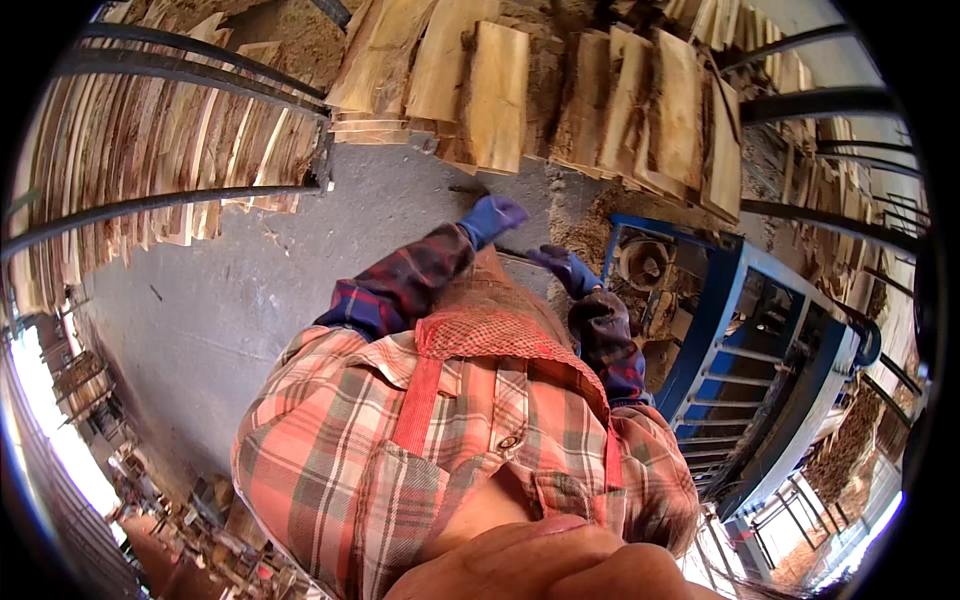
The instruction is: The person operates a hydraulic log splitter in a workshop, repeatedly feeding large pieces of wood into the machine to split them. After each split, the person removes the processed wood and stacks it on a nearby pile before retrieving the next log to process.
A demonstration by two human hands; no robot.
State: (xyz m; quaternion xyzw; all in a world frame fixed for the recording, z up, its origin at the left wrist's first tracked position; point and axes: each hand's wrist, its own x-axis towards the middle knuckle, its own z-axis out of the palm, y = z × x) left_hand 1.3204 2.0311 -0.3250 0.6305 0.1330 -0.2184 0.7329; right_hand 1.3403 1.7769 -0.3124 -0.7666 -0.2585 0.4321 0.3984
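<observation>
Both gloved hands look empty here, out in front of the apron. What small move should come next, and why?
Probably a reach forward with the left hand to the nearest wooden slab. Both it and the right hand appear empty, though that is hard to confirm, and the slab stack edge lies just beyond the left fingertips.

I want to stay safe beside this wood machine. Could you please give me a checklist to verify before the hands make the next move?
1. Gloves on: the left hand and the right hand both wear blue gloves. Ok.
2. Grip: the hands are blurred, so whether either one holds anything is unclear. Cannot tell.
3. Distance from the blue machine: the right hand is close to its near end, and the gap is hard to judge. Cannot tell.
4. Wood slabs ahead: they are stacked on the rack and none is seen hanging loose. Ok.
5. Concrete floor on the left: only small chips lie on it. Ok.
</observation>
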